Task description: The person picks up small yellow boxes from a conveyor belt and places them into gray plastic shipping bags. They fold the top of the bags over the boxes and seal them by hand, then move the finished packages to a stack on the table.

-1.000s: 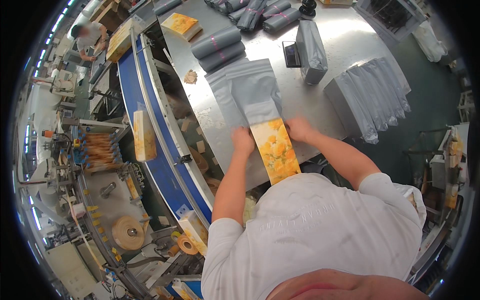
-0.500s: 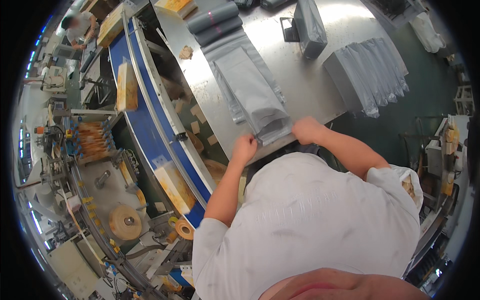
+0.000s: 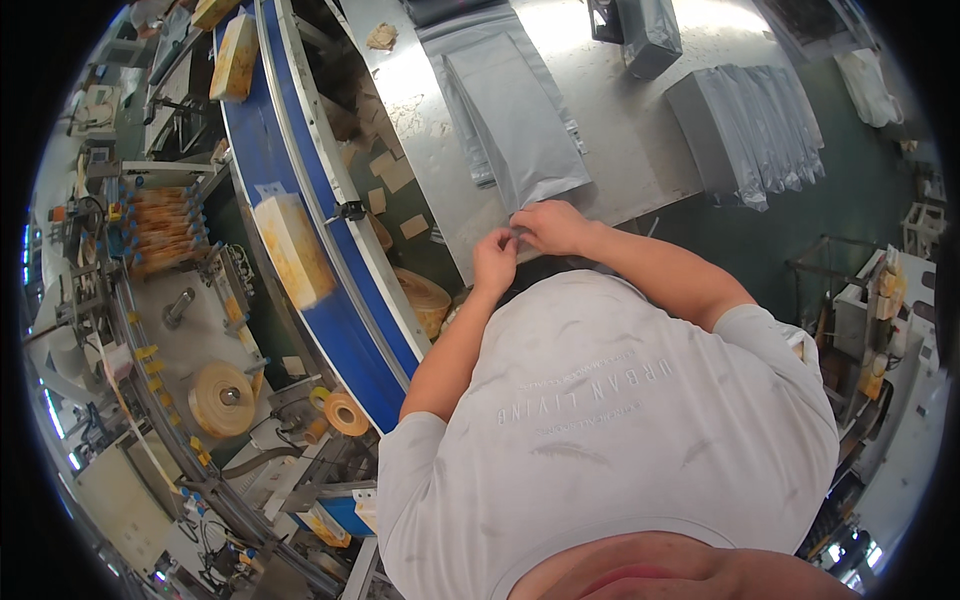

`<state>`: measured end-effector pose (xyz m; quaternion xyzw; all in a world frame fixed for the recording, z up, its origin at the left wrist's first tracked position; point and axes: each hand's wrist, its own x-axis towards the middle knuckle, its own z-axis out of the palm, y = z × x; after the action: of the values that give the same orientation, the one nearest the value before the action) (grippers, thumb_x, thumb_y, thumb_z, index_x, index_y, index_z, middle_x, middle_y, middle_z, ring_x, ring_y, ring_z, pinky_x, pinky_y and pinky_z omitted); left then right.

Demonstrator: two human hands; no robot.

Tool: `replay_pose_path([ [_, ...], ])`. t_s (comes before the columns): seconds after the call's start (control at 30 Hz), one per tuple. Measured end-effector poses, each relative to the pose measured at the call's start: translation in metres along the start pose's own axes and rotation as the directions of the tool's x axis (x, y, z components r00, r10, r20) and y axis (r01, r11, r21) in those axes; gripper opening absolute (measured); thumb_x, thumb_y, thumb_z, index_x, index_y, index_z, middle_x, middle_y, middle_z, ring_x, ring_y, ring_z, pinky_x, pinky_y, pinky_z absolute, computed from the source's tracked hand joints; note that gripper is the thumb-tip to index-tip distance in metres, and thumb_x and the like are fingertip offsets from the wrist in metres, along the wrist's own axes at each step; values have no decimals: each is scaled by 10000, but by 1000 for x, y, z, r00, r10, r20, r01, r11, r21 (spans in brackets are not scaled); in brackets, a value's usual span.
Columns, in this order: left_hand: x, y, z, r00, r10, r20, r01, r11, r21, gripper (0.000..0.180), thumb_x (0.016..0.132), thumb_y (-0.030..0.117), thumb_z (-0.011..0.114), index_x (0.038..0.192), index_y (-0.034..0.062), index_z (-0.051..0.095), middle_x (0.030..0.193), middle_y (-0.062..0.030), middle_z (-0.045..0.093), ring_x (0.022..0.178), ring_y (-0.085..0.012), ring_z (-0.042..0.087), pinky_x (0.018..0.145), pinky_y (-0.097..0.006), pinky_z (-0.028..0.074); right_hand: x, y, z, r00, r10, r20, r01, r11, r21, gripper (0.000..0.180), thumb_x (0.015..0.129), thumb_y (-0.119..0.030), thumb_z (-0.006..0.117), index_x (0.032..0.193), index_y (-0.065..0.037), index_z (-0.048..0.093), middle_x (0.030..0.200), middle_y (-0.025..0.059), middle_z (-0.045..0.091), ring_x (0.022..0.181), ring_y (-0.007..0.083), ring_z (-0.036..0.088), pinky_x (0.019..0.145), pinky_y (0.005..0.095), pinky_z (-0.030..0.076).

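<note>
A filled grey plastic mailing bag (image 3: 510, 120) lies lengthwise on a layer of flat grey bags (image 3: 482, 170) on the metal table. Its near end is gathered toward the left corner. My right hand (image 3: 556, 228) is closed on that near end, knuckles up. Close beside it, almost touching, my left hand (image 3: 496, 260) is closed with thumb and fingertips pinched at the same corner. The right hand hides part of the bag's mouth, so I cannot see what is inside.
To the right, a row of filled grey bags (image 3: 740, 130) stands at the metal table's (image 3: 630, 150) edge. Behind is another grey package (image 3: 652, 38). On the left a blue conveyor (image 3: 350, 325) carries wrapped white-and-yellow blocks (image 3: 293, 250). Crumpled brown paper (image 3: 382, 37) lies at the table's far left.
My right hand has moved left across the bag's mouth to meet my left hand. The open mouth is now drawn together. Blocks on the conveyor have shifted, and the view has tilted nearer.
</note>
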<state>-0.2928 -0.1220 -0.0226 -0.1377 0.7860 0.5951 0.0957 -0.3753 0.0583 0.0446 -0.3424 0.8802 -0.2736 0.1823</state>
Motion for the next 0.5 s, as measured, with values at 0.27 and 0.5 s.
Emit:
replay_pose_path([
  [0.27, 3, -8, -3, 999, 10, 47, -13, 998, 57, 155, 904, 130, 759, 928, -24, 754, 764, -146, 739, 692, -250, 706, 700, -383, 555, -60, 27, 2, 967, -253, -37, 254, 966, 38, 128, 893, -181, 727, 868, -87, 645, 897, 128, 651, 872, 372, 676, 705, 521, 531],
  [0.5, -9, 40, -27, 881, 436, 184, -470, 757, 453, 397, 821, 59, 746, 1207, 71, 653, 1534, -184, 513, 1369, -424, 511, 1076, -494, 478, -279, 126, -35, 194, 778, 597, -402, 618, -675, 348, 884, -163, 698, 1223, -100, 744, 1294, 141, 716, 1219, 324, 679, 941, 451, 578],
])
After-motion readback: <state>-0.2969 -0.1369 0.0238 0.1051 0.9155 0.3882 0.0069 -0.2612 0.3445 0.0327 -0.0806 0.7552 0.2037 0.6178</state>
